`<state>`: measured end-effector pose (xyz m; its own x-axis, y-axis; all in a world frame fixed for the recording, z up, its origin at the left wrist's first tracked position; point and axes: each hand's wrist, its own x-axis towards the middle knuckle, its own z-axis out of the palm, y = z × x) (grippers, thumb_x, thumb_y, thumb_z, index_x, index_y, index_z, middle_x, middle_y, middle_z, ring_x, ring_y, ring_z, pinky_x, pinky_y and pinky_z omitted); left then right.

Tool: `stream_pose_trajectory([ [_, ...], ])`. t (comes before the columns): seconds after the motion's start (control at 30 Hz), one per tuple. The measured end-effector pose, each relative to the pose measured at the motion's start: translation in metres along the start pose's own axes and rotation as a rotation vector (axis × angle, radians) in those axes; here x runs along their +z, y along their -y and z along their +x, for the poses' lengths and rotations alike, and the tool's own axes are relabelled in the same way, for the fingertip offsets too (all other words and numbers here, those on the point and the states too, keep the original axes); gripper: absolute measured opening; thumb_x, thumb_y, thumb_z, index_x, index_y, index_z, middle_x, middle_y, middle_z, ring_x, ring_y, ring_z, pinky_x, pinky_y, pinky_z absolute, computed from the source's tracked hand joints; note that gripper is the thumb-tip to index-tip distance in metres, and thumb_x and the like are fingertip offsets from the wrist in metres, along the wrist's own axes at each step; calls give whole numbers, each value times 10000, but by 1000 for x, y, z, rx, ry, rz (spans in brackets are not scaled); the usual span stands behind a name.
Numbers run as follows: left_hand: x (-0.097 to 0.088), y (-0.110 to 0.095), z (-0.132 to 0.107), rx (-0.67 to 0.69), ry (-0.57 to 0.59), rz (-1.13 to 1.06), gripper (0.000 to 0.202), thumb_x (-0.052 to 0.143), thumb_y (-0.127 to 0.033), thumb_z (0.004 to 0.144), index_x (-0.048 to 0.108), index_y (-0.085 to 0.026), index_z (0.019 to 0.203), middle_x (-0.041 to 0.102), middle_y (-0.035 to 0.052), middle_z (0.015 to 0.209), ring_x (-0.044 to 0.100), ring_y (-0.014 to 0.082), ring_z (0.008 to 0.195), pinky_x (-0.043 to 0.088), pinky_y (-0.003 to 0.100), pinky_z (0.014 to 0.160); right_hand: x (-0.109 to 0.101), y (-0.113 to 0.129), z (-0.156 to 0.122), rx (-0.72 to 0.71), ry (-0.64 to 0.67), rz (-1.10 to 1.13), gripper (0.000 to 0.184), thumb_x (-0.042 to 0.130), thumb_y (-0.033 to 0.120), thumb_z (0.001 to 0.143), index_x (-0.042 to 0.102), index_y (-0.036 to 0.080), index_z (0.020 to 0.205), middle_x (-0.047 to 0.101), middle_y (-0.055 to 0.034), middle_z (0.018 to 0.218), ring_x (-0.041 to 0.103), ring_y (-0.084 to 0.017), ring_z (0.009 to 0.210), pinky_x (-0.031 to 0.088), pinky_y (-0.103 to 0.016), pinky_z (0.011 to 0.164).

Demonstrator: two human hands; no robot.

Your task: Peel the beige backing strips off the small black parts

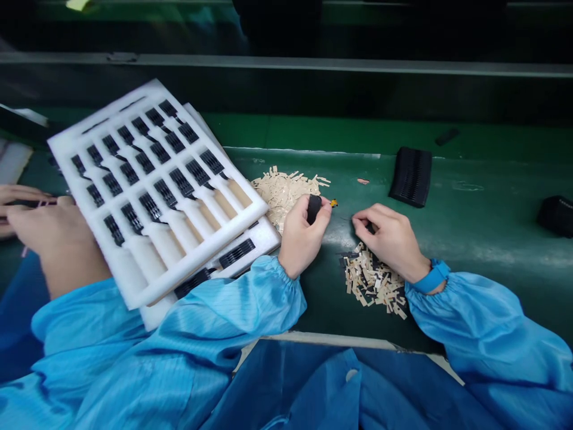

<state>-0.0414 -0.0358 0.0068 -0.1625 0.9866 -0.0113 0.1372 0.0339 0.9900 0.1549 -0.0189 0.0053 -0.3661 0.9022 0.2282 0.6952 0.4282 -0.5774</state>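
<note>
Three hands in view from my head-camera feed. At far left, a co-worker's hand (47,233) sits partly hidden by the white foam tray (197,245), my landmark, whose slots hold rows of black ribbed strips (181,182). A second foam tray (264,239) shows beneath it. Just right of the foam tray, beige paper scraps (282,194) lie heaped on the green tabletop (465,221).

Further right, the left hand (302,236) is closed in a pinch on a small black ribbed piece (314,209), with a tiny orange-yellow bit (333,203) just beside it. I judge the piece light and fairly stiff, though thin ribs may be fragile; edges look like the place to hold it. Beyond that, the right hand (389,239), with a blue wristband (432,276), is curled shut on a mostly hidden dark piece (369,227), above a pile of beige and black strips (371,280). Well right of the foam tray sit a black ribbed stack (410,176) and a black lump (555,215). A metal rail (286,63) runs behind.
</note>
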Motion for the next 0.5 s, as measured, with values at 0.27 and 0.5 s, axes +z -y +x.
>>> stream_pose_trajectory([
  [0.27, 10, -12, -8, -193, 176, -283, 162, 639, -310, 906, 563, -168, 920, 496, -73, 624, 532, 60, 538, 567, 224, 632, -11, -1, -3, -93, 105, 161, 267, 516, 150, 985, 739, 186, 1126, 740, -56, 1011, 685, -172, 898, 510, -290, 812],
  [0.5, 16, -1, -1, -246, 202, -452, 231, 661, -383, 892, 549, -181, 902, 573, -41, 704, 626, 89, 704, 567, 342, 941, -14, -2, -8, 23, 0, 174, 226, 559, 229, 984, 745, 188, 1105, 750, -44, 939, 656, -156, 764, 475, -285, 686],
])
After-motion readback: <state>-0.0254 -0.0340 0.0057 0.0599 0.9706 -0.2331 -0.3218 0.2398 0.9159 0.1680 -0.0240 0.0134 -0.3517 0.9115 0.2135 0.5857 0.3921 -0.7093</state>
